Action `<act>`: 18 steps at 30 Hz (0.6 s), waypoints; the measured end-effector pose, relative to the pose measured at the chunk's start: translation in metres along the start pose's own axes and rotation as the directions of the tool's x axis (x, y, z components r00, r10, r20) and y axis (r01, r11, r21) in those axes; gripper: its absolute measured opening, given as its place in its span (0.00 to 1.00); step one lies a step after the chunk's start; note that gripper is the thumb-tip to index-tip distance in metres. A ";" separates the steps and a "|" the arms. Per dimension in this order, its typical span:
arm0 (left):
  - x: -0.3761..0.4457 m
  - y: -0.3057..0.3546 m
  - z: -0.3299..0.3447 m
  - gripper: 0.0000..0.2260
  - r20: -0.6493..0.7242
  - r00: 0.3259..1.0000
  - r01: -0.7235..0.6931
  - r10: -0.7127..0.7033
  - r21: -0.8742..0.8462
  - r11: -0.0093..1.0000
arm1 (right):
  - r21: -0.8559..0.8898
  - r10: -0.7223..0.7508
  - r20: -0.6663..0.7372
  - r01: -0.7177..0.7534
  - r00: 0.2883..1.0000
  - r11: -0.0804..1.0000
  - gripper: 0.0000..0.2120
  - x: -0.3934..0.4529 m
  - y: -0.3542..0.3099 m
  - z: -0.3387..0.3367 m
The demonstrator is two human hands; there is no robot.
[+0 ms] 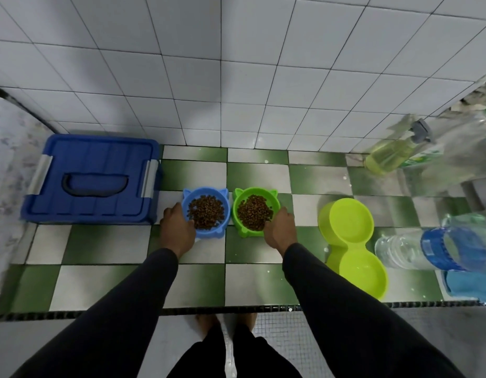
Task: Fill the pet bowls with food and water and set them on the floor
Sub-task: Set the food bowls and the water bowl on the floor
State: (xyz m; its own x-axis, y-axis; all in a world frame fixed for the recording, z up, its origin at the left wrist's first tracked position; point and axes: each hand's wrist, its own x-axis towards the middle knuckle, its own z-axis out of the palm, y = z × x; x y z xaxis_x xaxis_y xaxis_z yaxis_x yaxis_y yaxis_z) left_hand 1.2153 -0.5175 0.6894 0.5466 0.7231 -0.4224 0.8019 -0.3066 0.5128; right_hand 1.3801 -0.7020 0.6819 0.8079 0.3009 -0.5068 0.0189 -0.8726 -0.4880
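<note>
your left hand (177, 230) grips the near left rim of the blue bowl (205, 211), fingers curled over its edge. your right hand (280, 230) grips the near right rim of the green bowl (255, 211) the same way. both bowls have cat ears on the far side, both hold brown kibble (206, 215), and they sit just beside each other on the green and white checked counter (259, 175), near its middle. to the right of them lies a lime double bowl (351, 241), 2 dishes joined, one far and one near; you cannot tell whether it holds water. further right, a clear water bottle (432, 248) with a blue label lies at the counter's right end, and a spray bottle (394, 152) of yellow liquid stands at the far right by the tiled wall. a blue lidded box (93, 178) sits at the far left. your bare feet (225, 323) show on the floor below the counter's near edge.
</note>
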 end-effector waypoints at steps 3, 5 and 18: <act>0.002 0.000 0.003 0.20 -0.024 0.999 0.026 -0.027 -0.041 0.999 | 0.042 0.017 -0.024 -0.016 1.000 0.999 0.22 -0.001 0.001 0.002; 0.002 -0.001 0.006 0.21 -0.040 0.999 0.031 -0.035 -0.076 0.997 | 0.057 0.022 -0.038 -0.020 0.999 0.998 0.21 -0.004 0.000 0.004; 0.003 -0.011 0.011 0.24 0.027 0.987 0.135 -0.158 -0.674 0.726 | 0.460 0.058 -0.077 -0.016 0.995 0.888 0.26 -0.013 0.000 0.003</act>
State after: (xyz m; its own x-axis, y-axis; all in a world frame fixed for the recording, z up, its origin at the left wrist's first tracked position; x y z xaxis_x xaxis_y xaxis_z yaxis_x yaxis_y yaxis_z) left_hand 1.2105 -0.5189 0.6743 0.4193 0.7453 -0.5184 0.4934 0.2922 0.8193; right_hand 1.3678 -0.7048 0.6866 0.8504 0.2198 -0.4781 -0.2669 -0.6029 -0.7519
